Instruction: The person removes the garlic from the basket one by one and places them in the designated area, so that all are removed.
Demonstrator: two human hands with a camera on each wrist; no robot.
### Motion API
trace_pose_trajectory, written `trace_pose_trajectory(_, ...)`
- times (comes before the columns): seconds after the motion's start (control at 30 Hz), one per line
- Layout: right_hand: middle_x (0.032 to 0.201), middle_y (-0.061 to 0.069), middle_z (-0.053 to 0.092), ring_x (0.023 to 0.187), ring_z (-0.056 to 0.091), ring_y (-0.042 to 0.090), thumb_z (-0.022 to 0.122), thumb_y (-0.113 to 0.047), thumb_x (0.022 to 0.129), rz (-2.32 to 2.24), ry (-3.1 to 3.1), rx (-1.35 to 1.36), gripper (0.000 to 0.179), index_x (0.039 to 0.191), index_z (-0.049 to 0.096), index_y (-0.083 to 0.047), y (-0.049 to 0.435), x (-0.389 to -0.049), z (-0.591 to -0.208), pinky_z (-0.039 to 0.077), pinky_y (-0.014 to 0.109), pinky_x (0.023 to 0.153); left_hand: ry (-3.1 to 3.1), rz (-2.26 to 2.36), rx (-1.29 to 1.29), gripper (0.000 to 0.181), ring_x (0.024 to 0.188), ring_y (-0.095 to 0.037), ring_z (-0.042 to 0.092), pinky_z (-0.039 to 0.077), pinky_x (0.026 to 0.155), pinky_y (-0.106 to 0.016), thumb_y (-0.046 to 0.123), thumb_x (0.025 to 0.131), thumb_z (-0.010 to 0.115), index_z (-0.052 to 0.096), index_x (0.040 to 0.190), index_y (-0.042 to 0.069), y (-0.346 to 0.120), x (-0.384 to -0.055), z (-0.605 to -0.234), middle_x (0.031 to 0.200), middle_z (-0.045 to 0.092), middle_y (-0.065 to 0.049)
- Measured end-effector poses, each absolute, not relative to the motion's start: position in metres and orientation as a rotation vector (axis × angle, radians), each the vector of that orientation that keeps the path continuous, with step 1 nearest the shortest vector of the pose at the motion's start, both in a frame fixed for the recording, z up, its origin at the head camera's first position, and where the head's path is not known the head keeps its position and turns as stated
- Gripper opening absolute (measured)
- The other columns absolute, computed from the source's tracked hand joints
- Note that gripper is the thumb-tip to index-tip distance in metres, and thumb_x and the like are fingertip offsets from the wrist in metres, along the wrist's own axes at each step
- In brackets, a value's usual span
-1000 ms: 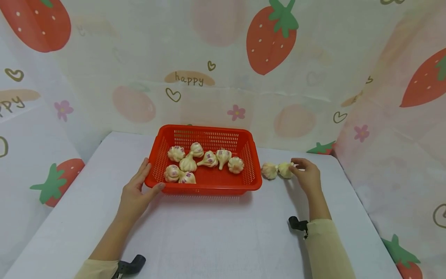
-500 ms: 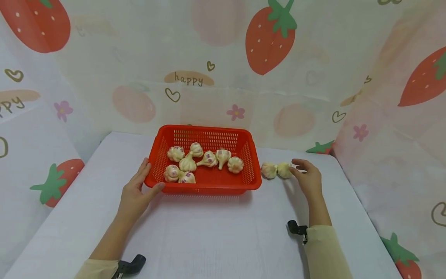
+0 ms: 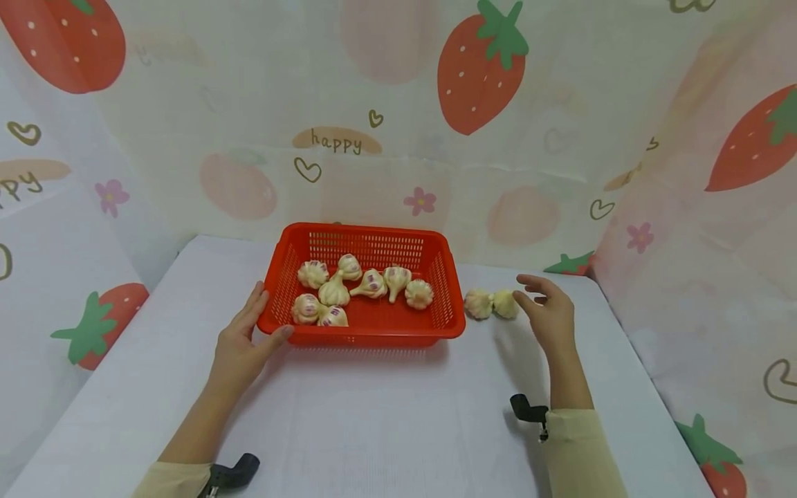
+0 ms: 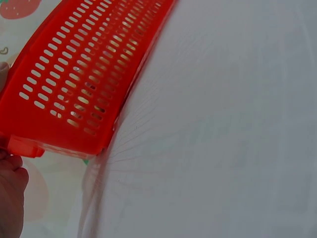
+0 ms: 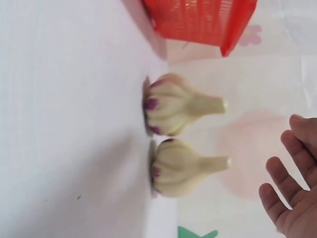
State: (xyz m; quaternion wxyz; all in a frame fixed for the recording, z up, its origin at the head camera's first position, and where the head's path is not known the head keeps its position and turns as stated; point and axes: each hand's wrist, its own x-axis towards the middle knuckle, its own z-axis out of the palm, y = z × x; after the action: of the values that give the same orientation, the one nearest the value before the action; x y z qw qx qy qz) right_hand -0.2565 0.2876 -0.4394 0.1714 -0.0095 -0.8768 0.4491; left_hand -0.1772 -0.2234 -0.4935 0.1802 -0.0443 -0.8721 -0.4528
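Observation:
A red plastic basket (image 3: 373,332) with slotted walls stands on the table and contains several garlic bulbs (image 3: 335,290). My left hand (image 3: 243,353) holds its front left corner, thumb over the front rim and fingers along the left side. In the left wrist view, curled fingers (image 4: 12,173) show by the basket's edge. Two more garlic bulbs (image 5: 171,104) stand side by side on the table, stems up, just right of the basket. Beside the outer garlic bulb (image 3: 505,304), my right hand (image 3: 551,315) is raised with fingers apart, holding nothing.
A white cloth covers the table (image 3: 386,422). Strawberry-printed curtains (image 3: 386,90) hang behind it and along both sides. Each wrist carries a black camera mount (image 3: 529,408) at the sleeve.
My right hand has drawn off the outer garlic bulb, its fingers now spread and clear of the stem. The left hand and basket stay in place.

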Motion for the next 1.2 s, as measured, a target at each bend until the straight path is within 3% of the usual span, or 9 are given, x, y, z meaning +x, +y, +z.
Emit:
trace_pose_trajectory(0.3,0.122,0.008,0.072,0.116,0.063,0.024,0.079,-0.021,0.092,1.198,-2.398,0.205,0.033,0.124,0.073,-0.015,0.262,-0.247,-0.406,0.048,0.046,0.100,-2.462,-1.281,-0.130,0.084,0.155,-0.018,0.028,0.038,0.114,-0.036,0.039,0.092,0.078,0.033,0.161,0.020,-0.224,-0.178,-0.494,0.168,0.026,0.008)
trace_pose_trajectory(0.53,0.123,0.005,0.072,0.116,0.061,0.023,0.079,-0.014,0.091,1.050,-2.383,0.394,0.031,0.122,0.074,-0.014,0.244,-0.248,-0.376,0.048,0.045,0.100,-2.455,-1.280,-0.136,0.084,0.155,-0.019,0.028,0.039,0.113,-0.038,0.036,0.092,0.078,0.033,0.161,0.019,-0.223,-0.180,-0.493,0.168,0.029,0.001)
trace_pose_trajectory(0.87,0.124,0.004,0.072,0.122,0.060,0.024,0.080,-0.011,0.090,0.947,-2.367,0.642,0.034,0.123,0.074,-0.014,0.208,-0.258,-0.328,0.050,0.048,0.103,-2.458,-1.273,-0.132,0.084,0.155,-0.019,0.029,0.038,0.113,-0.039,0.039,0.092,0.078,0.034,0.161,0.019,-0.224,-0.179,-0.496,0.168,0.029,0.002)
trace_pose_trajectory(1.1,0.125,0.002,0.072,0.122,0.059,0.021,0.078,-0.013,0.092,0.912,-2.403,0.784,0.032,0.123,0.074,-0.013,0.174,-0.271,-0.307,0.049,0.047,0.106,-2.455,-1.291,-0.140,0.085,0.156,-0.022,0.028,0.038,0.113,-0.052,0.040,0.092,0.077,0.034,0.161,0.017,-0.226,-0.181,-0.497,0.168,0.028,0.002)
trace_pose_trajectory(1.2,0.127,0.001,0.072,0.124,0.058,0.020,0.077,-0.015,0.093,0.921,-2.428,0.840,0.032,0.125,0.073,-0.014,0.158,-0.277,-0.301,0.049,0.046,0.107,-2.456,-1.288,-0.145,0.085,0.156,-0.022,0.028,0.038,0.113,-0.052,0.040,0.091,0.078,0.034,0.161,0.017,-0.226,-0.181,-0.496,0.168,0.028,0.002)
